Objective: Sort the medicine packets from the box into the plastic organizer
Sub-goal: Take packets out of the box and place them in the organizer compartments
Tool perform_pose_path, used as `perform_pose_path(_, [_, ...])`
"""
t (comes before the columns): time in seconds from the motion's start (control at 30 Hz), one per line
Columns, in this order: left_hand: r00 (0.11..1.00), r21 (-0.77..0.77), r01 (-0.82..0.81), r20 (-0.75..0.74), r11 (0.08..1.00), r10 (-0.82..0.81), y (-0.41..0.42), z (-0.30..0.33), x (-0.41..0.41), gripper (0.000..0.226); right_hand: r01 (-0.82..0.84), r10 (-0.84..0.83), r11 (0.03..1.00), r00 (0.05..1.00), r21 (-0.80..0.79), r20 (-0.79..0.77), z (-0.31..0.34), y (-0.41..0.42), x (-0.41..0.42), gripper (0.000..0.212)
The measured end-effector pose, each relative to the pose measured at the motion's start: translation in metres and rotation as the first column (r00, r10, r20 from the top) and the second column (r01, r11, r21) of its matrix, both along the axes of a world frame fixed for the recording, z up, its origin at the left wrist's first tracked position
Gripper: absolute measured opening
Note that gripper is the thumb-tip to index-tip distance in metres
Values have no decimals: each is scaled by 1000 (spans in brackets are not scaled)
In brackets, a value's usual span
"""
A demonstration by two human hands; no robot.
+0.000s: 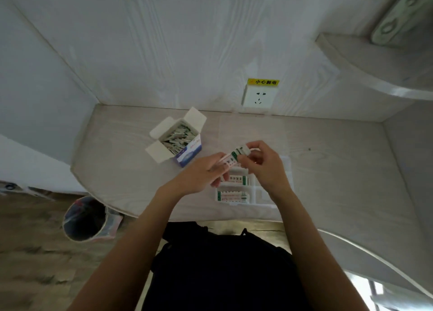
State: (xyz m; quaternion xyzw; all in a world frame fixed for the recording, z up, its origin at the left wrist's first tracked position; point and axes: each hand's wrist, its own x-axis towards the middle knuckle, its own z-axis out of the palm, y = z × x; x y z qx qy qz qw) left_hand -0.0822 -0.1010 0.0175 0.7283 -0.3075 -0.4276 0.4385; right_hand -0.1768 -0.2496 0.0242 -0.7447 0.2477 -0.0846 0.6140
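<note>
Medicine packets lie in the organizer nearest me; above it my left hand and right hand both pinch a strip of packets, fingers curled. Beyond, the open box holds more, by the wall socket.

Person, seen from a head-worn camera: two bare forearms, no sleeves visible as far as the lower frame edge. Left hand and right hand were bare: no gloves, rings, watch or wristbands could be made out. Lower body was covered by a black, soft fabric garment, creased, with small strap-like loops at its upper edge.
</note>
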Motion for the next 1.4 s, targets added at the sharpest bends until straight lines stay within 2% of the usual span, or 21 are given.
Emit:
perform_pose_path(0.13, [984,-60,-64,-171,996,53,-6,-21,-17,17,123,-123,980,992,154,-12,-12,-8,-21,3])
perform_pose_path(0.27, [964,-84,-198,-200,977,178,-15,-37,-31,17,247,-232,942,968,227,-90,-28,-11,-45,5])
perform_pose_path(0.37, [953,-67,-270,-158,961,257,-17,-43,-35,16,227,-210,949,972,219,-102,-34,-8,-51,14])
perform_pose_path(0.5, [969,-46,-244,-58,969,241,-18,-49,-41,16,224,-204,954,972,197,-118,-35,-6,-57,22])
perform_pose_path(0.63, [984,-7,-168,63,986,168,-10,-51,-41,14,207,-201,978,972,39,-120,-43,-2,-59,16])
perform_pose_path(0.73, [970,14,-187,158,982,182,-2,-52,-39,12,205,-206,979,966,-23,-158,-48,2,-59,19])
perform_pose_path(0.83, [978,12,-167,133,986,163,1,-52,-41,10,194,-189,981,966,13,-179,-50,9,-58,25])
perform_pose_path(0.97, [971,43,-157,187,987,146,5,-54,-42,13,168,-148,980,973,105,-179,-48,15,-54,9])
perform_pose_path(1.07, [962,17,-180,211,984,172,10,-54,-39,8,208,-180,966,968,156,-177,-47,10,-57,3])
perform_pose_path(1.2, [942,7,-284,188,959,278,19,-59,-31,6,262,-229,949,956,174,-185,-49,3,-67,7])
perform_pose_path(1.3, [944,-12,-269,195,963,266,13,-58,-34,7,230,-189,949,962,216,-195,-50,8,-64,6])
perform_pose_path(1.4, [940,-43,-245,233,969,248,2,-54,-39,8,290,-252,932,950,216,-186,-50,13,-60,4])
